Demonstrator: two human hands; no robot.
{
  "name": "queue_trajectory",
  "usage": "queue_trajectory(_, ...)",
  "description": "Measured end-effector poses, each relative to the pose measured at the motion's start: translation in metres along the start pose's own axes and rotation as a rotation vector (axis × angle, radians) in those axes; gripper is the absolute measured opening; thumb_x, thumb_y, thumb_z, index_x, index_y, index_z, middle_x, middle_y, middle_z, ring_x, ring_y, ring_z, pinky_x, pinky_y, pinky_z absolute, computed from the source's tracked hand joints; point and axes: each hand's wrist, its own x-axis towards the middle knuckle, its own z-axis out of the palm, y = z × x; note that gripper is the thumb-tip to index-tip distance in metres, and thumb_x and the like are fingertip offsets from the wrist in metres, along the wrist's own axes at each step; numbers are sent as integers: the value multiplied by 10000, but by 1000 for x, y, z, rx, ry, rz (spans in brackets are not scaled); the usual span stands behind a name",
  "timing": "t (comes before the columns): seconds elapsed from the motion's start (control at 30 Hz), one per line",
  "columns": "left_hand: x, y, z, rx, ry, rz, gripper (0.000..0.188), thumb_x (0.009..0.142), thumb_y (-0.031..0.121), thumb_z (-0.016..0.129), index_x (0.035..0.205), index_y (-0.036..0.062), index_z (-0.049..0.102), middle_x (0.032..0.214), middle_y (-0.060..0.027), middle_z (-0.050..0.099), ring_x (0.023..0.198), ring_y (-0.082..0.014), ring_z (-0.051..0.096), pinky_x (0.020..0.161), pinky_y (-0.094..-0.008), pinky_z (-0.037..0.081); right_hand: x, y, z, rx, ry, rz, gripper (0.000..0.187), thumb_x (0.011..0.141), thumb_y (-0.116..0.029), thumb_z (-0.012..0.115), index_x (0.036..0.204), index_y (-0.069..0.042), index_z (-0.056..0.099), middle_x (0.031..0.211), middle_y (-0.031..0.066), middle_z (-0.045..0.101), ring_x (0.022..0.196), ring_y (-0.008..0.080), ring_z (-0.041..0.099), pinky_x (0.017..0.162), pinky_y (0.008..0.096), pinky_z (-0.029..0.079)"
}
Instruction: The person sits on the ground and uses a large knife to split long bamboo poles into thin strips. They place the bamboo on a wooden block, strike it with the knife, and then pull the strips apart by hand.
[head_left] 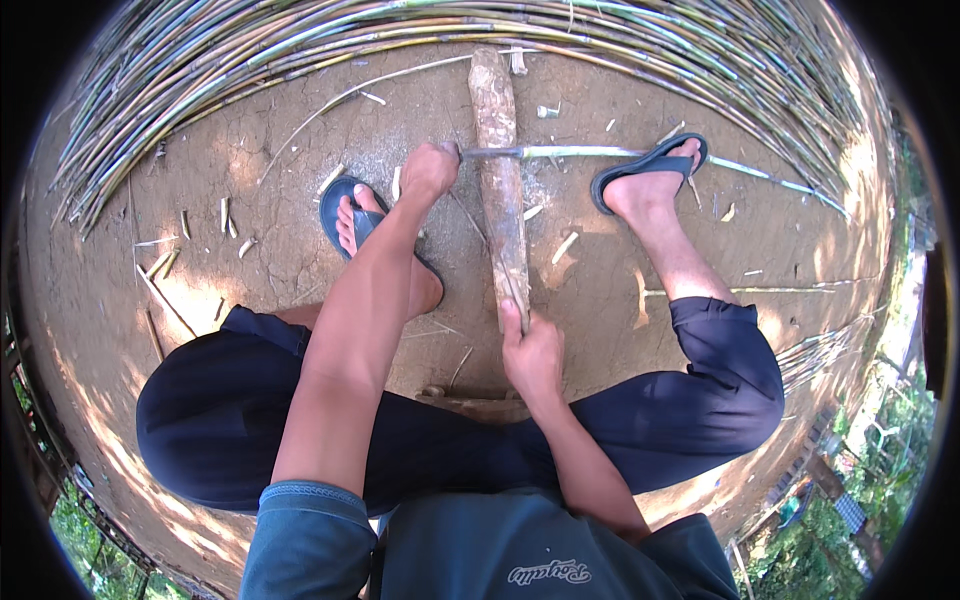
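Note:
A thick, rough log (497, 180) lies lengthwise on the earth between my feet. Across its far part rests a long thin cane (575, 152), pale to the right and darker over the log. My left hand (430, 172), closed in a fist, grips the dark end just left of the log. Farther right, the cane passes at the sandal on my right foot (655, 168). My right hand (535, 355) is wrapped around the log's near end, thumb along the top. The fingers' undersides are hidden.
A large bundle of long canes (330, 40) curves along the far side. Short cut pieces (565, 247) lie scattered on the cracked earth. My left foot (365, 215), in a dark sandal, is beside the log. More thin canes (830, 350) lie at the right.

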Motion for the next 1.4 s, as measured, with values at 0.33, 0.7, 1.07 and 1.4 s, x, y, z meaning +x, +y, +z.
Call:
queue_trajectory(0.33, -20, 1, 3, -47, 21, -6, 575, 919, 410, 375, 999, -76, 672, 1097, -325, 615, 1081, -444, 592, 969, -469, 440, -3, 5, -7, 15, -35, -3, 551, 942, -438, 556, 723, 61, 631, 589, 256, 569, 609, 402, 637, 576, 478, 456)
queue_trajectory(0.7, 0, -6, 0, -125, 96, -99, 555, 921, 386, 397, 998, -100, 652, 1056, -339, 619, 1039, -434, 614, 951, -462, 452, -6, 7, -33, -30, -43, -45, 550, 927, -443, 570, 725, 64, 635, 605, 279, 568, 615, 447, 612, 579, 494, 455)
queue_trajectory(1.07, -35, -27, -14, -123, 142, -312, 533, 928, 374, 375, 1097, -44, 659, 1200, -294, 588, 1145, -409, 567, 1000, -469, 412, 15, 16, -23, -100, -35, -25, 575, 917, -448, 592, 657, 64, 591, 527, 243, 524, 471, 354, 559, 498, 470, 401)
queue_trajectory(1.4, -15, 56, -36, 248, 553, 487, 576, 807, 156, 573, 1365, 81, 452, 1355, -167, 482, 1334, -348, 379, 1069, -541, 279, -11, 20, -57, 430, 284, -40, 495, 937, -409, 608, 667, -11, 491, 533, -26, 356, 546, 62, 343, 456, 311, 291)
